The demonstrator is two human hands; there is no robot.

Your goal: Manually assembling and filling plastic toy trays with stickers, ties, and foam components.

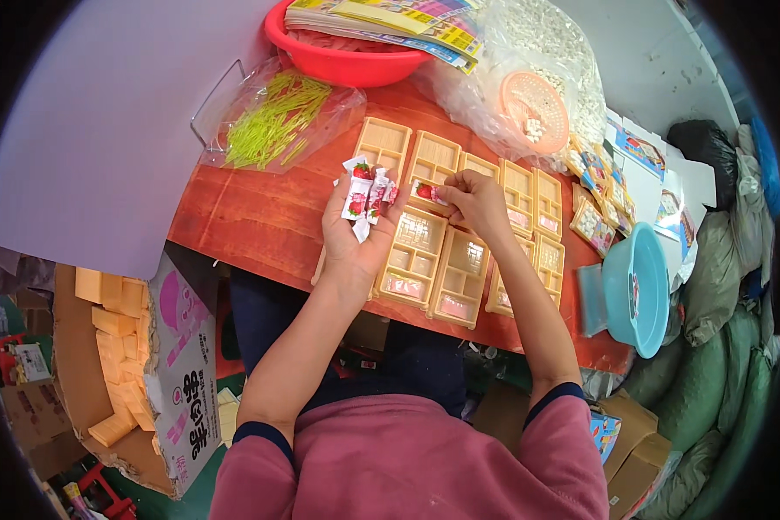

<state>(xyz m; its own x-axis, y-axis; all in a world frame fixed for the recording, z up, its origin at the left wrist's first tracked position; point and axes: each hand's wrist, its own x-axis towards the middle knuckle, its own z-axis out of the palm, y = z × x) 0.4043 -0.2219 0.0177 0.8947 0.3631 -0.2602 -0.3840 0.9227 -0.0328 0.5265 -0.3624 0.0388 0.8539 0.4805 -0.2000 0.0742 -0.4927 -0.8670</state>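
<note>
Palm up, my left hand (353, 253) holds several small white wrapped candies (358, 198) printed with red strawberries, its fingers curled around them. My right hand (477, 204) is closed, fingertips pinching one end of another strawberry-print wrapped candy (424, 191). That candy is at a compartment of a tan divided tray (436, 149) in the back row; I cannot tell whether it rests on the tray floor. More tan trays stand in two rows, and several of them, like this front tray (405, 284), have a pinkish packet in one end compartment.
Yellow-green sticks (273, 121) lie in a clear bag at the back left, beside a red basin (347, 65) piled with printed sheets. A peach basket (536, 113) sits by a bag of white pieces. A blue basin (640, 290) is at the right edge; a carton (182, 347) of tan trays stands left.
</note>
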